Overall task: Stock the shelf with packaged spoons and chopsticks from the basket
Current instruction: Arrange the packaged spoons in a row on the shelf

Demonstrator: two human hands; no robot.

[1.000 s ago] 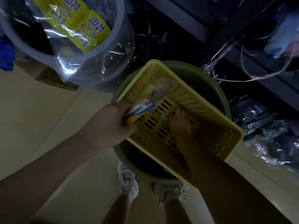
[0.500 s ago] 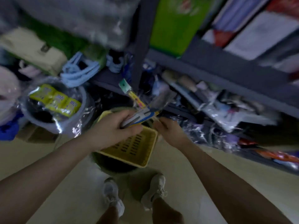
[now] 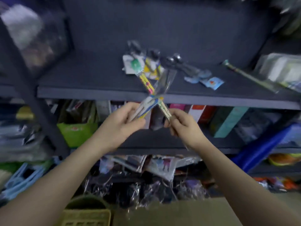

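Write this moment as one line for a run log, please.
phase: carrying to shelf | left hand: holds spoon packet | right hand: holds chopstick packet | shelf: some packets already there

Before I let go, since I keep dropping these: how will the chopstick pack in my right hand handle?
The chopstick pack looks long, thin and probably light. Its glossy wrap may slide in the right hand, which holds one end only.

I'm standing in a small general-goods shop: dark metal shelving (image 3: 146, 95) tiers packed with plastic-wrapped merchandise (image 3: 138, 165), boxed goods (image 3: 228, 121) standing on edge, packaged cutlery (image 3: 143, 66) laid out, and a yellow basket (image 3: 86, 217) at my feet.
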